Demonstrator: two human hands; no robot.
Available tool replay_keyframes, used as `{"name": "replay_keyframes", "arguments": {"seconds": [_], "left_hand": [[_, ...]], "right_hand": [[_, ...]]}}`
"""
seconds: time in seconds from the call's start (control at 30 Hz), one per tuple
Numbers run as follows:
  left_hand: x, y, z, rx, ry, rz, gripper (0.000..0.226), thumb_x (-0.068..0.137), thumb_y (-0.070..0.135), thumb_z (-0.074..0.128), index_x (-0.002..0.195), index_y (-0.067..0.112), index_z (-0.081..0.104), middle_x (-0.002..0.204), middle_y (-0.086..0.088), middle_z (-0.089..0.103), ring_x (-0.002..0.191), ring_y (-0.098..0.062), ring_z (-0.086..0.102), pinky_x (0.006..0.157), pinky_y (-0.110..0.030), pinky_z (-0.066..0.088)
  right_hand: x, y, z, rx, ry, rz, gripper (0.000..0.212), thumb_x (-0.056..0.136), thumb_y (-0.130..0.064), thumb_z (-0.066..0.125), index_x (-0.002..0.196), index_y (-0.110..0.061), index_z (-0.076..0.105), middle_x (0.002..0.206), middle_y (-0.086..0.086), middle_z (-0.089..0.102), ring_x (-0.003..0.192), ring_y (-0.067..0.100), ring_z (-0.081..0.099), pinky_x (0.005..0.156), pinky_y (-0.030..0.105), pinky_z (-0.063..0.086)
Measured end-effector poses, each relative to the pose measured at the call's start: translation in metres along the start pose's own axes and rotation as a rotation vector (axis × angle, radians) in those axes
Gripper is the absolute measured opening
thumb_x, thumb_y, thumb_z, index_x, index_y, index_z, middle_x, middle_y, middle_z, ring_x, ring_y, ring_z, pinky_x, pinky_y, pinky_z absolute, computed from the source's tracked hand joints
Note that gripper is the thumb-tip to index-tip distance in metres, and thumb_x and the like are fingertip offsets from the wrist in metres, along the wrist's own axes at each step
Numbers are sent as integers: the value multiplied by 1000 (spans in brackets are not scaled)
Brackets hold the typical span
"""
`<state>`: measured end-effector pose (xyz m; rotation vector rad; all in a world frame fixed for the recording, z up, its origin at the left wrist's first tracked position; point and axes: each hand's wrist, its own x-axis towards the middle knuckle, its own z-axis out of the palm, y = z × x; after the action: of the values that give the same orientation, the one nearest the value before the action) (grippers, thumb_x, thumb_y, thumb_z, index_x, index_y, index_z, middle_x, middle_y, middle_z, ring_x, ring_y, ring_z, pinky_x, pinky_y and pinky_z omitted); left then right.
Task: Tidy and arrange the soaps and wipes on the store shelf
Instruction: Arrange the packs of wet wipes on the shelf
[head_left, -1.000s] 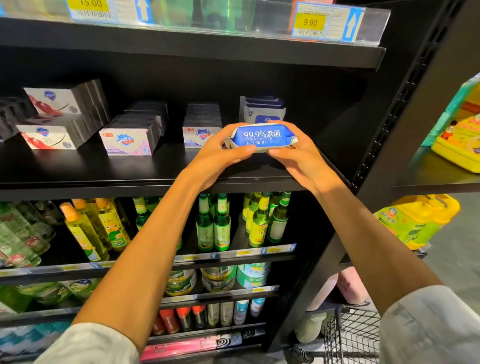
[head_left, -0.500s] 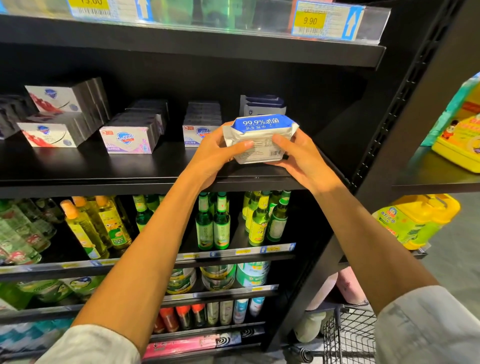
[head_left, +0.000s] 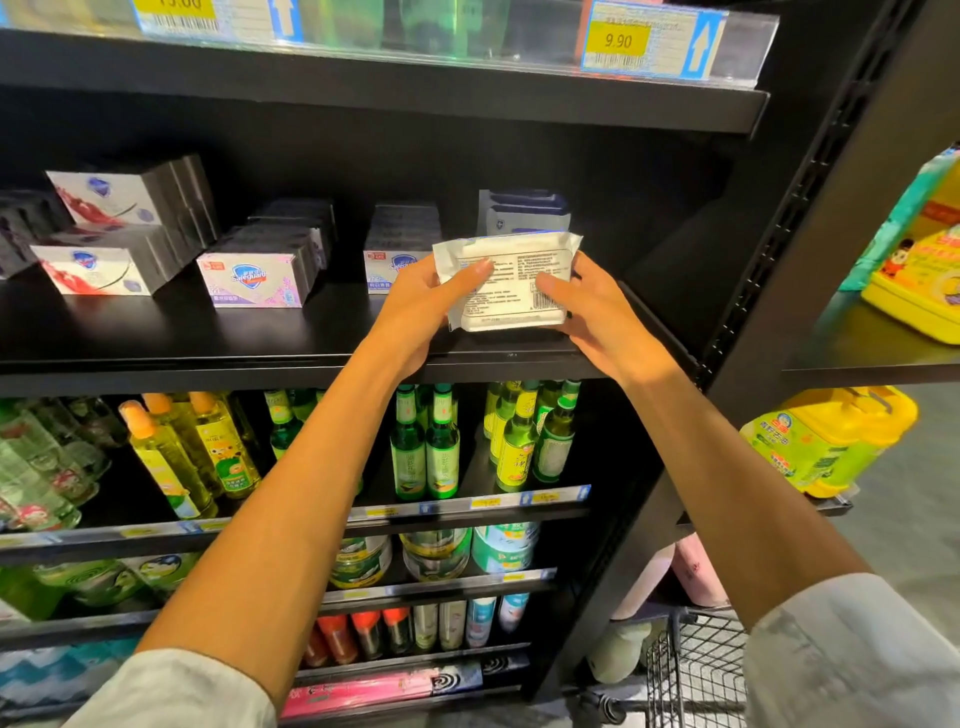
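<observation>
1. Two hands hold one white pack of wipes (head_left: 511, 283) just above the front edge of a black shelf (head_left: 208, 332), its printed back with a barcode facing the camera.
2. Left hand (head_left: 426, 306) grips the pack's left end, thumb pressed across the back.
3. Right hand (head_left: 597, 312) grips the right end, thumb by the barcode.
4. Behind the pack, more wipes packs (head_left: 524, 213) stand at the back of the shelf.
5. Soap boxes (head_left: 254, 278) sit in rows to the left.
6. Green bottles (head_left: 426, 447) fill the shelf below.
</observation>
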<state>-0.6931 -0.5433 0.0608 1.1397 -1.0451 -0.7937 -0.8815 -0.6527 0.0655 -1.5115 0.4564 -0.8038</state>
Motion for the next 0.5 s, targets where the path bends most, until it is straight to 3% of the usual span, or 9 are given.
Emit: {"name": "replay_keyframes", "arguments": {"seconds": [0.2,0.37,0.5], "left_hand": [[0,2,1,17,-25,-14,43,98,28,71,137,14,61,125,-4,75,116,-21,72,104,-50,56],[4,-3,-2,-31,-65,-3,64,94,12,76,148,19,44,134,-9,69,122,-26,68,102,-51,56],[6,-4,-5,-57,-41,-32,64,91,7,77,146,19,45,132,-9,70,120,-26,69,101,-52,57]], "right_hand": [[1,0,-2,26,8,24,47,98,-8,67,143,-7,54,134,13,69,124,31,67,103,48,56],[0,-2,1,64,52,35,41,101,-8,64,141,-6,56,131,11,72,120,27,69,97,44,60],[1,-2,3,42,42,40,40,100,-11,64,139,-13,57,129,6,73,119,24,70,98,46,59]]}}
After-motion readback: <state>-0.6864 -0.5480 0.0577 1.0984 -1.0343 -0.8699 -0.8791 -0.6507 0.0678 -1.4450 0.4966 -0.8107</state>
